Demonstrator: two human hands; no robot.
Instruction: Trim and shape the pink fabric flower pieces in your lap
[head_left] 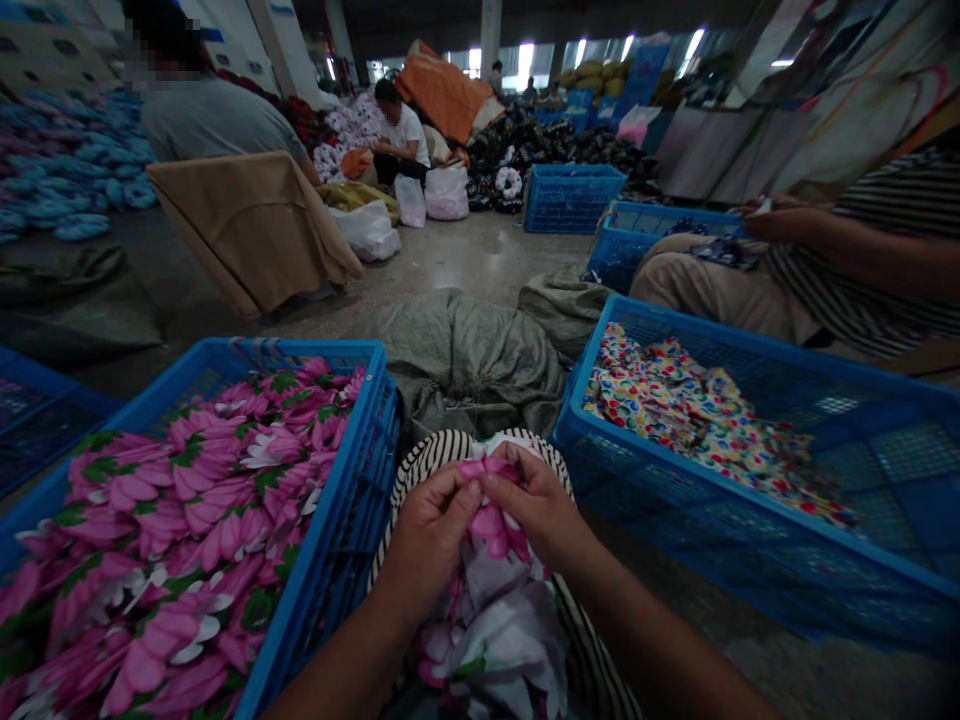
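Both hands meet over my lap, thumbs close together, pinching a pink petal-shaped fabric piece (pixel 501 528). My left hand (pixel 435 520) grips its left side, with fingers bent around the edge. On the other side, my right hand (pixel 541 505) has its thumb and fingers closed on the same cloth. White and pink fabric (pixel 510 625) with a bit of green hangs below the hands, across my striped trousers (pixel 394 500). The fingertips partly hide the spot being pinched.
At left, a blue crate (pixel 367 400) holds many pink-and-green fabric pieces. Another blue crate (pixel 675 500) at right holds colourful dotted cloth. Grey-green sacks (pixel 457 340) lie ahead. A person in stripes (pixel 892 220) sits at right; another sits by a draped chair (pixel 240 220).
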